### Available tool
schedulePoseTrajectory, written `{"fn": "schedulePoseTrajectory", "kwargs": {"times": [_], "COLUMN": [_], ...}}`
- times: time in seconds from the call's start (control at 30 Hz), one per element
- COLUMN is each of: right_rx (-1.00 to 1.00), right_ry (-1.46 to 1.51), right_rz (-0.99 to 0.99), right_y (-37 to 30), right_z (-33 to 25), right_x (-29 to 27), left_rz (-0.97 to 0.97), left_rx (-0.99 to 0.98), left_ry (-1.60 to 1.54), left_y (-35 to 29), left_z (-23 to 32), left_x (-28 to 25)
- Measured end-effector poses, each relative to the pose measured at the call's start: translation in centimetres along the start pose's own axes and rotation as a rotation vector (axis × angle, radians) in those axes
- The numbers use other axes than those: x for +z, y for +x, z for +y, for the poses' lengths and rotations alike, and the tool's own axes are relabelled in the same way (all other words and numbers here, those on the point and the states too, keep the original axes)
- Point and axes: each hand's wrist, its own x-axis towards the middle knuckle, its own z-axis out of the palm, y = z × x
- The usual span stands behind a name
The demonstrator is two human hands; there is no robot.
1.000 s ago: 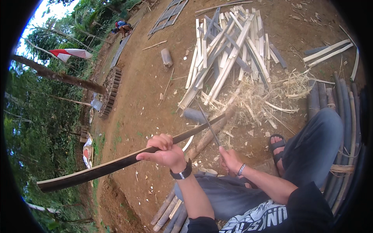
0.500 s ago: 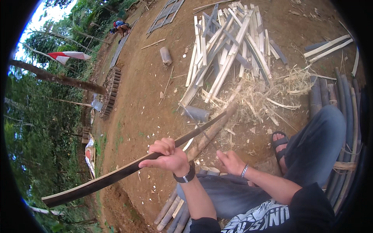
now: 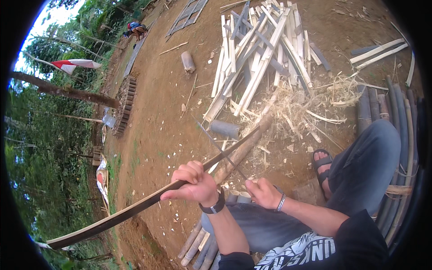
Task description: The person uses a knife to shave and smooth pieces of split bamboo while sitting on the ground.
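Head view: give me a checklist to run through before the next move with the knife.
1. Left hand gripping the strip: ok, fingers wrapped around it.
2. Right hand on the knife: ok, fist closed around its near end.
3. Left hand clear of the knife: ok, the knife crosses the strip beyond that hand.
4. Knife touching the strip: cannot tell, they only cross in this view.
5. Strip's far end resting on the log: cannot tell, they overlap in view.
6. Log clear of shavings: not ok, they gather about its far end.
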Motion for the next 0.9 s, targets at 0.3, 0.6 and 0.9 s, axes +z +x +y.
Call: {"fn": "schedulePoseTrajectory", "kwargs": {"times": [0.3, 0.6, 0.9], "right_rx": [0.108, 0.129, 0.320], "right_ry": [-0.011, -0.168, -0.075], "right_rz": [-0.094, -0.036, -0.005], "right_y": [-0.2, 0.7, 0.9], "right_z": [-1.1, 0.5, -0.9], "right_x": [-1.5, -1.7, -3.1], "left_rz": [-0.169, -0.299, -0.311], "left_rx": [-0.002, -0.007, -0.007], "left_ry": [-0.068, -0.163, -0.213], "left_y": [0.0, 0.2, 0.2], "left_z": [0.2, 0.4, 0.1], "left_x": [-1.4, -2.2, -2.2]}}
